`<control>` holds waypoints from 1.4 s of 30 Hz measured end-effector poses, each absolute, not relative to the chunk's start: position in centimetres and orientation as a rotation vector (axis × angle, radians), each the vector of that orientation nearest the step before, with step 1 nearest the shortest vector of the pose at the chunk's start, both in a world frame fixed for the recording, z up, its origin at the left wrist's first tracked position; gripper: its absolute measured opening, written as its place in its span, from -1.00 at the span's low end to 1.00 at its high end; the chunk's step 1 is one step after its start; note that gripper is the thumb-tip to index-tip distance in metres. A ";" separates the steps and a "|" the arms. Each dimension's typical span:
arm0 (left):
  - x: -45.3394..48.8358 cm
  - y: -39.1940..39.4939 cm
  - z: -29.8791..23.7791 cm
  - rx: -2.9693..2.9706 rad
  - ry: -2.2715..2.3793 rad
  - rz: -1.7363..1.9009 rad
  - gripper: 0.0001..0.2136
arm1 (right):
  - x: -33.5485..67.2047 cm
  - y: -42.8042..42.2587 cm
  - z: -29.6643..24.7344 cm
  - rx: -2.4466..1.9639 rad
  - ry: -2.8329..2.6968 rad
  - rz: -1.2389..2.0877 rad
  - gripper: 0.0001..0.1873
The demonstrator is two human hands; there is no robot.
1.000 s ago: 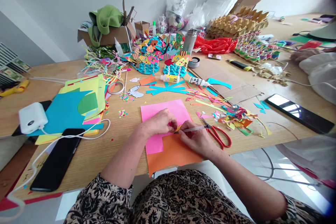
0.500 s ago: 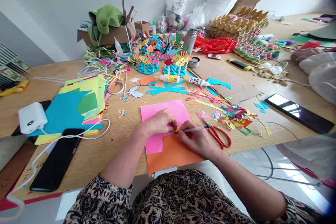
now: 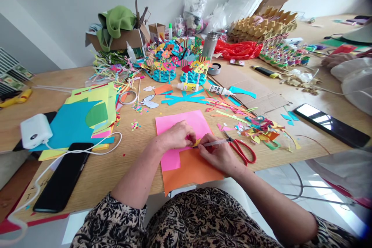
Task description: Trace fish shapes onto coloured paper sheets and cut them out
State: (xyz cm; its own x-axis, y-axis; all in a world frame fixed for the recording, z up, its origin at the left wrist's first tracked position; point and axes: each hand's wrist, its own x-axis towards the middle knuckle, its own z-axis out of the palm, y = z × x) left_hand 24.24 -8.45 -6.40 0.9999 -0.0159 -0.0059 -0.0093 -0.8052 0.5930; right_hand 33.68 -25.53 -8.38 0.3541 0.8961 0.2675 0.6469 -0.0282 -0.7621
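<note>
At the near edge of the table (image 3: pixel 128 162), you have a pink sheet (image 3: pixel 186 118) with an orange sheet (image 3: pixel 188 170) overlapping its lower right corner. The orange one hangs a little past the table edge toward your lap.

Both your hands rest on these sheets, close together. Your left hand (image 3: pixel 176 135) is curled, its fingertips pinching a small yellow scrap (image 3: pixel 198 142) against the pink sheet. Your right hand (image 3: pixel 216 155) grips a thin clear stick (image 3: pixel 213 143) like a pen, its tip touching the scrap.

Red scissors (image 3: pixel 242 150) lie just beside your right hand, blades pointing toward it. A heap of cuttings (image 3: pixel 261 130) sits beyond them.

The scrap looks featherlight, limp and easy to crease or tear. Hold it by its edge with your fingertips only, and press gently.

Room is tight on your right, with the scissors and cuttings so near. Bare wood lies open on your left, between the sheets and the black phone (image 3: pixel 62 178). The overhanging orange sheet could slide off if your wrists drag it.
</note>
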 end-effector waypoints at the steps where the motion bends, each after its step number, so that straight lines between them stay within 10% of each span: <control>1: 24.2 -8.5 -6.4 2.506 -0.016 -0.016 -0.88 | 33.7 -25.5 -8.4 -1.754 -1.367 0.362 -0.91; 42: 24.1 -9.2 -6.2 2.557 0.017 0.013 -0.97 | 33.9 -25.5 -7.8 -1.826 -1.235 0.349 -0.88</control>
State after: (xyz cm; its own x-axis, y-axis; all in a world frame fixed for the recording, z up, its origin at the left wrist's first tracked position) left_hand 24.07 -9.15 -6.22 0.9999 0.0152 0.0057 0.0095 -0.8341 0.5516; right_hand 33.89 -25.52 -7.76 0.4665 0.8541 0.2299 0.6071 -0.1201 -0.7855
